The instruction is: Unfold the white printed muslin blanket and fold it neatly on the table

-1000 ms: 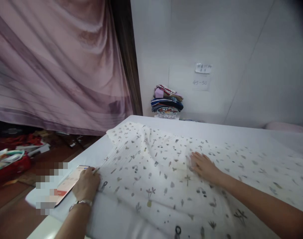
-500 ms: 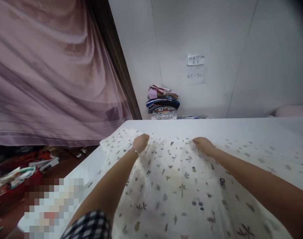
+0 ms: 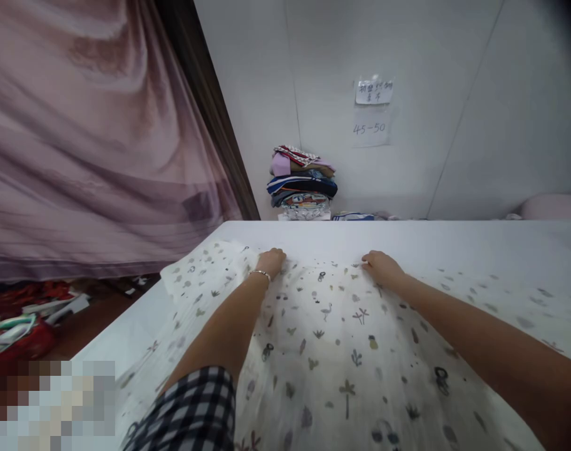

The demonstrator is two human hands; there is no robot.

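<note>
A thin white cloth (image 3: pixel 323 338) printed with small palms, birds and plants lies spread over a white table (image 3: pixel 407 238). At its far edge, my left hand (image 3: pixel 272 260) is closed on the fabric, a bracelet round the wrist. My right hand (image 3: pixel 379 266) pinches the same far edge farther right. Between the two hands the edge runs roughly straight. Toward me the cloth hangs in soft folds, and its left corner rests near the table's left side. My forearms cover parts of it.
A stack of folded fabrics (image 3: pixel 302 181) stands behind the table against the white wall, below paper signs (image 3: pixel 372 113). On the left hangs a pink curtain (image 3: pixel 102 138). A red container (image 3: pixel 27 338) with items sits low at the left. A blurred patch hides the lower left corner.
My left hand has moved from the table's left side to the cloth's far edge and closed there. My right hand, earlier flat on the cloth, has moved forward and now pinches that edge.
</note>
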